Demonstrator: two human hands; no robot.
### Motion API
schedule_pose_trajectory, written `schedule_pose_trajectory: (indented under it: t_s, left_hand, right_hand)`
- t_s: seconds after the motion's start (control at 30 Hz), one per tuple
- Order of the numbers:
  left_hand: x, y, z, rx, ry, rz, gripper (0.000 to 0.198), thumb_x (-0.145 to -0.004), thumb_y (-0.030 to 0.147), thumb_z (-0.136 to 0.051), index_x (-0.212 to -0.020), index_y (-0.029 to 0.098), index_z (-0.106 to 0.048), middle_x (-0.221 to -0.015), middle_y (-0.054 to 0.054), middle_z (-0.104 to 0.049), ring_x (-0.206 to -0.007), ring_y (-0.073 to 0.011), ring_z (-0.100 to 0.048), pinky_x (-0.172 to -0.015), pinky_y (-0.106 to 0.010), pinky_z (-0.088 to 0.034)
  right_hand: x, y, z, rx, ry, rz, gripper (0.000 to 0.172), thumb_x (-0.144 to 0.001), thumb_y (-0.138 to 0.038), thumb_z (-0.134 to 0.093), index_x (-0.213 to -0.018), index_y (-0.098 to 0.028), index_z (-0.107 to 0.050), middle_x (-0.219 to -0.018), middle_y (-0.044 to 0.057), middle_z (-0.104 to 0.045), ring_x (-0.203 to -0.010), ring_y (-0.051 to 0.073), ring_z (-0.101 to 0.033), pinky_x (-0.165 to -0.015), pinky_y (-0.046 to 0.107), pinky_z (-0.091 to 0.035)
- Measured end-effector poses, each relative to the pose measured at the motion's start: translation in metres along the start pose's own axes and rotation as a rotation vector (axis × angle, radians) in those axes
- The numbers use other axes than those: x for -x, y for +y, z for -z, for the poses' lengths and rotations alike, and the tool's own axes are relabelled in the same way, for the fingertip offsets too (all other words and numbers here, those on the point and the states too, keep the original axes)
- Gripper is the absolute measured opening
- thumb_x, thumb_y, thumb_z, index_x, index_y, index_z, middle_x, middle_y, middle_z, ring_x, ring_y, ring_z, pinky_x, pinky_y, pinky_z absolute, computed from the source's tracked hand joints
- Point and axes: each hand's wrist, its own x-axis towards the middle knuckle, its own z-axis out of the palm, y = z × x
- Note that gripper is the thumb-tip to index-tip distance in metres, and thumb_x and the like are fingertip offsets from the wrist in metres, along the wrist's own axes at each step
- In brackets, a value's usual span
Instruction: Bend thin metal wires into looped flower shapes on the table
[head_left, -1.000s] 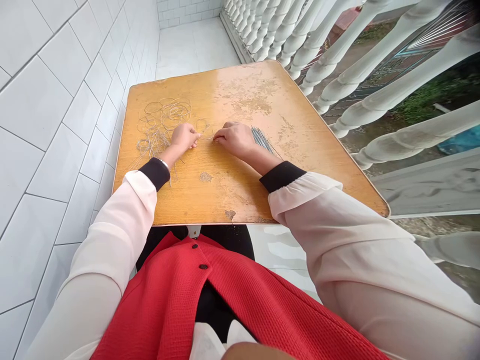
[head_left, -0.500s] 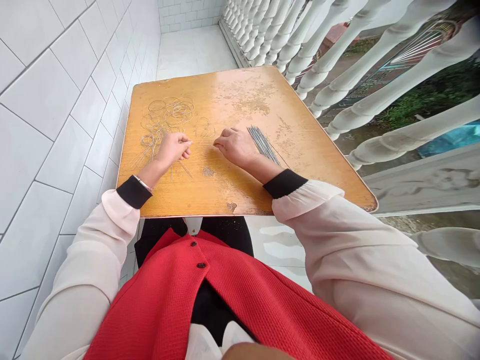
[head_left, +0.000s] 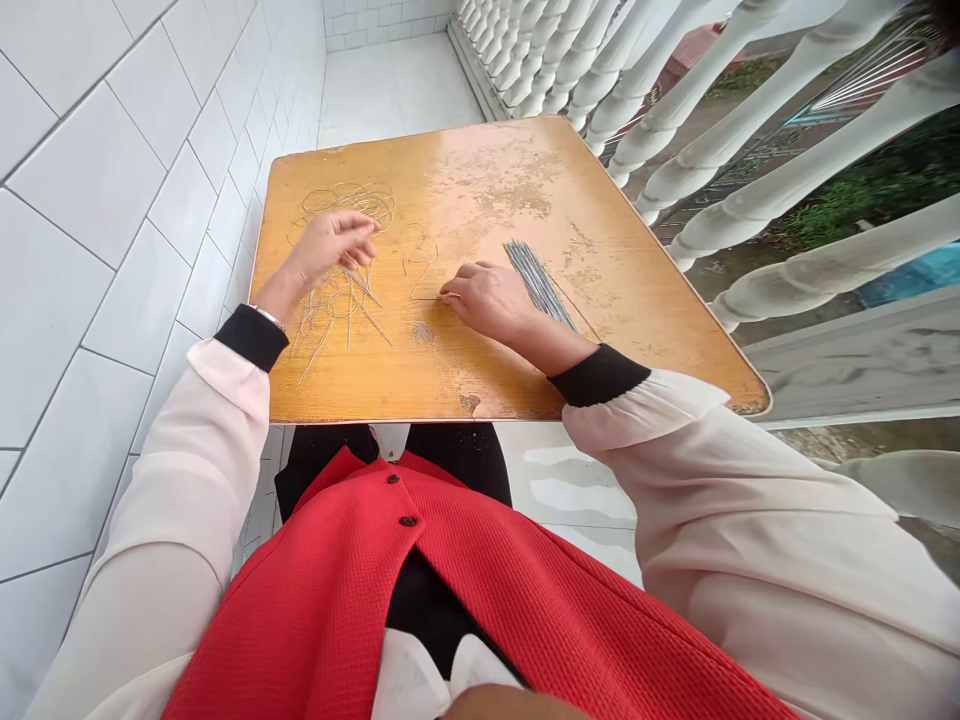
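My left hand (head_left: 334, 243) hovers over a tangle of thin wires, its fingers loosely bent, somewhat apart and a little blurred. I see nothing held in it. The tangle has wire loops (head_left: 382, 203) behind the hand and straight wire ends (head_left: 316, 352) in front of it. My right hand (head_left: 489, 298) rests on the table, thumb and forefinger pinched on the end of a thin bent wire (head_left: 424, 298). Beside that hand, to the right, lies a bundle of straight grey wires (head_left: 536, 278).
The worn wooden table (head_left: 495, 370) has peeling patches. A white tiled wall (head_left: 180, 200) stands close on the left. Along the right runs a white balustrade (head_left: 705, 150). One separate thin rod (head_left: 577, 305) lies along the grey bundle's right side.
My left hand has moved up and left, and its fingers have loosened. My right hand has shifted slightly right and down in the picture. The view has tilted slightly.
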Motion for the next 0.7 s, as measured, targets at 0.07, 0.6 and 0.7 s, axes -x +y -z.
schedule_pose_trajectory:
  t_s: [0.07, 0.6, 0.7]
  left_hand:
    - [-0.005, 0.004, 0.014, 0.037, 0.066, -0.073, 0.025, -0.102, 0.026, -0.05, -0.11, 0.012, -0.069, -0.086, -0.002, -0.072, -0.073, -0.0056, -0.07, -0.074, -0.02, -0.049]
    - [0.11, -0.061, -0.002, -1.052, -0.159, -0.126, 0.06, -0.094, 0.045, -0.061, -0.147, 0.017, -0.054, -0.164, -0.02, -0.036, -0.155, -0.039, -0.031, -0.127, -0.054, -0.027]
    - [0.09, -0.072, 0.003, -1.057, -0.13, -0.139, 0.055, -0.099, 0.042, -0.052, -0.147, 0.017, -0.054, -0.164, -0.02, -0.036, -0.155, -0.0367, -0.032, -0.127, -0.053, -0.027]
  right_hand:
    - [0.005, -0.005, 0.003, -0.032, 0.015, -0.008, 0.041, -0.095, -0.025, -0.041, -0.104, -0.009, -0.078, -0.107, 0.022, -0.072, -0.098, 0.035, -0.064, -0.081, 0.044, -0.048]
    - [0.043, -0.103, -0.001, -0.216, -0.062, 0.341, 0.051, -0.098, -0.035, -0.053, -0.137, -0.003, -0.063, -0.144, 0.026, -0.057, -0.128, 0.039, -0.056, -0.111, 0.055, -0.045]
    - [0.024, -0.113, -0.001, -0.219, -0.127, 0.311, 0.055, -0.099, -0.033, -0.051, -0.14, 0.002, -0.057, -0.148, 0.028, -0.053, -0.133, 0.038, -0.053, -0.113, 0.053, -0.044]
